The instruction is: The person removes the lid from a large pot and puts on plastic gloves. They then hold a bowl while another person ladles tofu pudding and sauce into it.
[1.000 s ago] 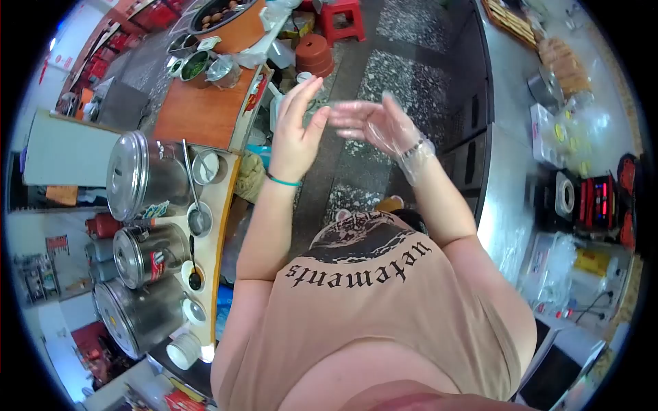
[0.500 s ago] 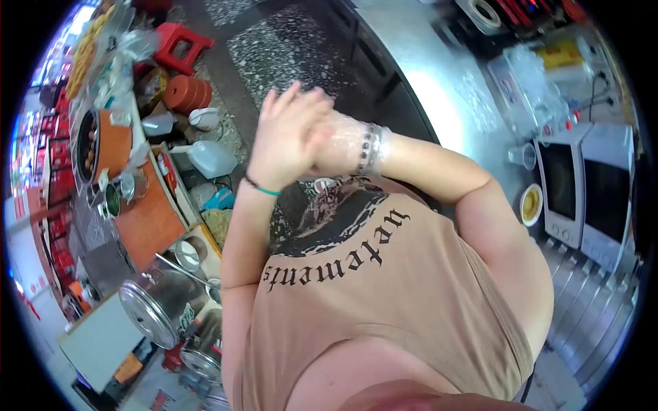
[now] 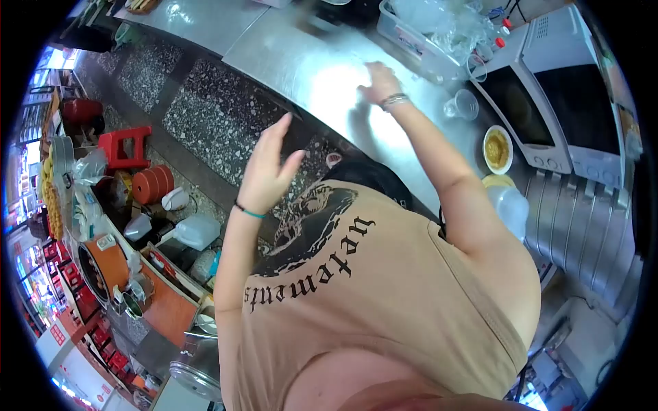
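My left hand (image 3: 266, 168), with a dark and green band at its wrist, is raised in front of my body. Its fingers are stretched out, the thumb stands apart, and it holds nothing. Reaching over the shiny steel counter (image 3: 295, 65), my right hand (image 3: 382, 83) wears a bracelet. Its fingers look apart and slightly blurred, with nothing visible in them. A clear plastic cup (image 3: 461, 105) stands to the right of this hand. A plastic tub (image 3: 418, 44) filled with clear plastic bags lies beyond it.
Two microwaves (image 3: 569, 96) stand at the right, near a bowl of yellowish food (image 3: 497, 149). On the left are a red stool (image 3: 125, 147), a white jug (image 3: 197, 231), an orange-sided pot (image 3: 103, 264) and a lidded metal pot (image 3: 195, 373).
My hands have come apart. The right has moved up and right over the counter, and the clear plastic glove seen on it is gone. The view has turned toward the counter.
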The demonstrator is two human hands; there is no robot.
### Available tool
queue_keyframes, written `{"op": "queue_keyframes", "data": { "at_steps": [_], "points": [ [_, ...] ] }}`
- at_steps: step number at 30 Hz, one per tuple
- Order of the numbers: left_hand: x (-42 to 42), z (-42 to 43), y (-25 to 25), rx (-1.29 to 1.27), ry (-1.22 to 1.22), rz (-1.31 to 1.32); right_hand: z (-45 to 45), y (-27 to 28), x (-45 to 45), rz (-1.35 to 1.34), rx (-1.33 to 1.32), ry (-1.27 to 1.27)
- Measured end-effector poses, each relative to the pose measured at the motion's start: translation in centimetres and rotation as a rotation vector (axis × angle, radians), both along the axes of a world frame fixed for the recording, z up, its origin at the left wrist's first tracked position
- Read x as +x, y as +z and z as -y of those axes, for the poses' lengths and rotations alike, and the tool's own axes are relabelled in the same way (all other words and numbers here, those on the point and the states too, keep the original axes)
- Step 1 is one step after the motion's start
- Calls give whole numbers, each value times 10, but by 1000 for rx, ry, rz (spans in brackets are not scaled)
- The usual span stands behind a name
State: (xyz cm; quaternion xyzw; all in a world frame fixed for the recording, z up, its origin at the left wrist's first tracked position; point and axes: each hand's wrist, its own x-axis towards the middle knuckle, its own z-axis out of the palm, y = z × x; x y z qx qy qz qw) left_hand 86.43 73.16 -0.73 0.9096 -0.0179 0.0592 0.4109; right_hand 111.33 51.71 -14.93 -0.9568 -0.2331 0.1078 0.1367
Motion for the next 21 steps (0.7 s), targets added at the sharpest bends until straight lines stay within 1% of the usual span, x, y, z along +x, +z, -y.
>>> {"op": "queue_keyframes", "data": {
  "at_steps": [1,2,3,5,6,7,8,10,11,12,13,14,15,16,17,18,19,21],
  "points": [
    [-1,-1,-1,-44,93,-109,24,-17,24,17,-13,-130],
    [-5,-6,-13,-109,112,-150,43,-34,44,51,27,-269],
    [-11,-8,-28,-173,131,-192,54,-41,57,10,-10,-384],
    [-23,-2,-42,-261,143,-296,56,-55,64,32,-140,-410],
    [-27,2,-46,-264,147,-315,54,-71,73,36,-124,-401],
    [-31,6,-56,-258,169,-280,49,-92,82,-34,-189,-323],
    [-35,9,-58,-312,212,-301,40,-104,89,-103,-257,-240],
    [-45,10,-65,-374,306,-279,0,-94,78,-156,21,-143],
    [-51,7,-66,-373,380,-224,-28,-77,58,-141,130,-23],
    [-55,6,-58,-320,493,-216,-60,-69,40,-166,184,117],
    [-65,1,-68,-384,612,-129,-92,-48,13,-266,251,279],
    [-75,-3,-74,-430,741,-108,-124,-40,-18,-290,305,443],
    [-85,-9,-83,-515,864,-93,-150,-9,-59,-365,428,556],
    [-96,-16,-94,-532,972,-57,-173,16,-97,-381,512,728],
    [-108,-21,-99,-666,1087,-45,-193,39,-134,-529,466,848],
    [-120,-22,-82,-844,1190,-29,-209,50,-167,-690,485,1000],
    [-136,-24,-88,-1121,1291,75,-222,73,-200,-795,505,1150],
    [-172,-15,-55,-1554,1210,318,-238,90,-243,-914,514,1402]
  ]
}}
